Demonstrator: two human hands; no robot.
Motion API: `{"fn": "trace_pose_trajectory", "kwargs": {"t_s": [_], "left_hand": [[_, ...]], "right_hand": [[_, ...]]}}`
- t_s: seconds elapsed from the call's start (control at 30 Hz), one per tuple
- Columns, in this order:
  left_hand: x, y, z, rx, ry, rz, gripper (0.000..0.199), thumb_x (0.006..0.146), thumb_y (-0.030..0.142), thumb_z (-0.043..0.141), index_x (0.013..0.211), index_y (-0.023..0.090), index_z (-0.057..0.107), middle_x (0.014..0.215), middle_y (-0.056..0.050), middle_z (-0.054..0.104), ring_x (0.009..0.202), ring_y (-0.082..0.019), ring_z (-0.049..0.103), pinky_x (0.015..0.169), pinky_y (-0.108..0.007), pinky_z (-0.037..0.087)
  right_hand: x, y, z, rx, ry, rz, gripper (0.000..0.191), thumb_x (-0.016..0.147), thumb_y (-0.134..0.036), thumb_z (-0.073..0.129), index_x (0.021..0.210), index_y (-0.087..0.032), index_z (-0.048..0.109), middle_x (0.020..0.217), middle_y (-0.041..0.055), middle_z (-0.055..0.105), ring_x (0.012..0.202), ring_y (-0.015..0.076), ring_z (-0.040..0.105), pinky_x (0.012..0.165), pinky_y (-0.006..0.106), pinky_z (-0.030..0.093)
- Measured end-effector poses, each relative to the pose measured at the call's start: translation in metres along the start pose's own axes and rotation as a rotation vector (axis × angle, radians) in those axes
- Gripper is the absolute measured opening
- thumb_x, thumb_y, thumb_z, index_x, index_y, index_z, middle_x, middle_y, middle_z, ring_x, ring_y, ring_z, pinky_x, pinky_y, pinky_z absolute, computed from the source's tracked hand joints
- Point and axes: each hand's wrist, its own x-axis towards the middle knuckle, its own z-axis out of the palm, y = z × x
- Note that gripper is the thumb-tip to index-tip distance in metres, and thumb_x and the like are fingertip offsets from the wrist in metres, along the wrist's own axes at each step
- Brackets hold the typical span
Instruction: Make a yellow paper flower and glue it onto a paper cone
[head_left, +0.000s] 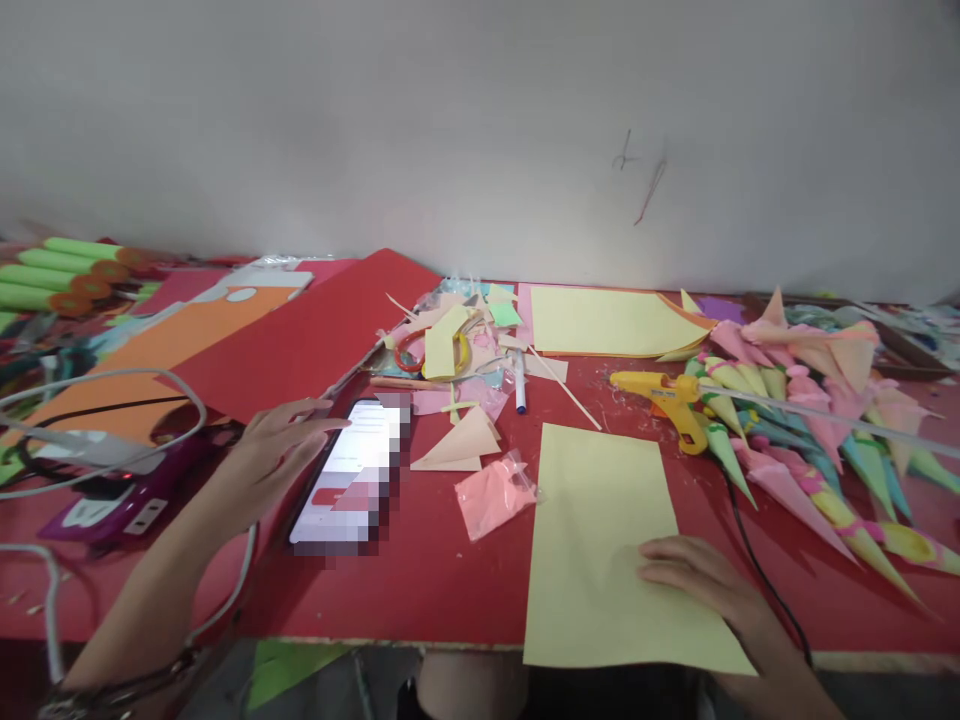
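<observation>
My left hand (266, 455) is at the left edge of a smartphone (349, 470) with a lit screen, part of which is blurred out. Its fingers are stretched out over the phone's upper left side, holding nothing. On the right, my right hand (697, 575) lies with extended fingers on a pale yellow paper sheet (592, 540). The thumb of this hand is hidden. The sheet reaches over the front edge of the red table (420, 590). Between phone and sheet lies a small plastic packet of pink material (495, 495), with cut peach paper pieces (457, 440) behind it.
A yellow glue gun (671, 400) lies before a pile of pastel paper cones (810, 420). Scissors (409, 355), scraps and a marker (520, 385) sit mid-table. More yellow sheets (607, 320) and red card (322, 330) lie behind. A purple power strip (135, 500) with cables is left.
</observation>
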Motion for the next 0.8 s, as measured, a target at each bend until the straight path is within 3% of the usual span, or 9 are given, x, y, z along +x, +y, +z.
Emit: {"fn": "trace_pose_trajectory", "kwargs": {"t_s": [0.13, 0.23, 0.43, 0.6, 0.8], "left_hand": [[0.000, 0.003, 0.004, -0.004, 0.011, -0.034, 0.051, 0.083, 0.043, 0.018, 0.106, 0.018, 0.057, 0.119, -0.010, 0.047, 0.115, -0.023, 0.037, 0.093, -0.041, 0.029], [0.000, 0.002, 0.007, 0.000, 0.027, -0.049, 0.052, 0.083, 0.042, 0.016, 0.104, 0.019, 0.058, 0.118, -0.010, 0.047, 0.112, -0.023, 0.040, 0.092, -0.041, 0.030], [-0.003, -0.001, 0.013, -0.016, 0.118, -0.025, 0.049, 0.085, 0.038, 0.016, 0.096, 0.020, 0.061, 0.114, -0.007, 0.049, 0.107, -0.020, 0.042, 0.090, -0.038, 0.032], [-0.007, -0.001, 0.016, -0.015, 0.101, -0.009, 0.045, 0.085, 0.037, 0.020, 0.093, 0.023, 0.063, 0.115, -0.006, 0.048, 0.105, -0.023, 0.043, 0.088, -0.041, 0.032], [-0.008, 0.002, 0.016, -0.031, 0.111, -0.034, 0.047, 0.084, 0.040, 0.021, 0.084, 0.026, 0.065, 0.114, -0.003, 0.049, 0.105, -0.024, 0.042, 0.088, -0.040, 0.032]], "right_hand": [[0.000, -0.003, 0.006, -0.120, 0.121, 0.013, 0.027, 0.076, -0.042, 0.047, 0.091, -0.026, 0.064, 0.101, 0.0065, 0.061, 0.097, 0.0235, 0.056, 0.079, 0.036, 0.047], [-0.004, -0.003, 0.011, -0.227, 0.182, 0.020, 0.028, 0.081, -0.036, 0.040, 0.091, -0.026, 0.064, 0.102, 0.0056, 0.061, 0.097, 0.0215, 0.055, 0.079, 0.033, 0.047], [-0.011, 0.006, 0.015, -0.507, 0.194, -0.151, 0.037, 0.076, -0.035, 0.042, 0.107, -0.022, 0.057, 0.108, 0.0056, 0.059, 0.099, 0.0218, 0.054, 0.080, 0.030, 0.045], [-0.008, 0.007, 0.012, -0.675, 0.225, -0.315, 0.040, 0.071, -0.035, 0.045, 0.105, -0.018, 0.058, 0.101, 0.0061, 0.062, 0.091, 0.0212, 0.057, 0.076, 0.028, 0.044], [-0.013, 0.008, 0.014, -0.701, 0.184, -0.262, 0.042, 0.073, -0.037, 0.041, 0.107, -0.019, 0.056, 0.103, 0.0056, 0.062, 0.091, 0.0222, 0.057, 0.076, 0.030, 0.043]]}}
